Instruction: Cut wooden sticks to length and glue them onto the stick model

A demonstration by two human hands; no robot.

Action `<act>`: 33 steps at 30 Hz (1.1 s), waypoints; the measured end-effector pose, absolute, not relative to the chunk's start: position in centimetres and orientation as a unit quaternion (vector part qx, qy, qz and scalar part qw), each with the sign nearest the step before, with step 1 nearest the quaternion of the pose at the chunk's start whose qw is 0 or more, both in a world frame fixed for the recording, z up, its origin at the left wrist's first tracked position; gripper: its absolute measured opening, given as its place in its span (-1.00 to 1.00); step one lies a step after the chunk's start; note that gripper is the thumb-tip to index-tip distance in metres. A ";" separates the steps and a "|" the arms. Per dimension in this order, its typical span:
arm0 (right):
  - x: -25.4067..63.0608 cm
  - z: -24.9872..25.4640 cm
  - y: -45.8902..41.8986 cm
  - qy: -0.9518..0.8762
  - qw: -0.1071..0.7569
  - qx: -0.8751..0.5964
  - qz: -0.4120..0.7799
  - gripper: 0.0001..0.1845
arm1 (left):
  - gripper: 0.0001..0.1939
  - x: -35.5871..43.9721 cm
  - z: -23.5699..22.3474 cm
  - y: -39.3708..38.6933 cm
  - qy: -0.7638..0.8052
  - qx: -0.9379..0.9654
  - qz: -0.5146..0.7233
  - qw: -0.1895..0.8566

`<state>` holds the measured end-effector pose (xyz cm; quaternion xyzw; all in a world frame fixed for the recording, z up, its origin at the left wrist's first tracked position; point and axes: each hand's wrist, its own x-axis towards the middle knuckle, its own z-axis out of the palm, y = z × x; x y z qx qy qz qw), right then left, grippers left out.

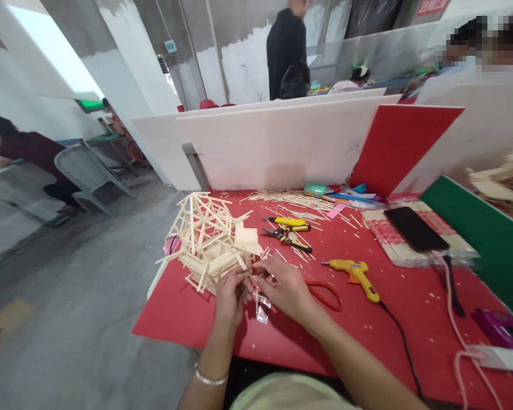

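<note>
One left hand (231,296), one right hand (285,285) at stick model (209,245); red-printed packs (387,242) illegible.

Both forearms reach forward and converge; the left hand (233,293) curls, its fingertips nearly meeting those of the right hand (282,283).

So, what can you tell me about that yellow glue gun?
The yellow glue gun looks plastic, with an orange trigger, a blue marking on its body and a darker nozzle. It lies on its side on the red tabletop, nozzle pointing left, grip slanting nearer the person. A black cord leaves the grip's end. Nobody is touching it; whether it's hot doesn't show.
</note>
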<state>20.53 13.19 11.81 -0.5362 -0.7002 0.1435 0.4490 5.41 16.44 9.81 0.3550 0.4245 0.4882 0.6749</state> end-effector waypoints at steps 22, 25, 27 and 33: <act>19.1 10.2 14.7 -0.701 0.437 -0.554 0.107 -0.86 | -0.82 5.2 10.2 16.9 0.420 0.351 0.472 0.692; 19.1 9.9 14.6 -0.704 0.432 -0.553 0.109 -0.84 | -0.82 5.2 10.2 16.9 0.417 0.353 0.476 0.689; 19.2 9.7 14.6 -0.706 0.433 -0.549 0.107 -0.82 | -0.83 5.2 10.3 16.8 0.414 0.353 0.480 0.688; 19.2 9.6 14.4 -0.705 0.438 -0.549 0.105 -0.81 | -0.84 5.1 10.0 16.8 0.409 0.352 0.480 0.692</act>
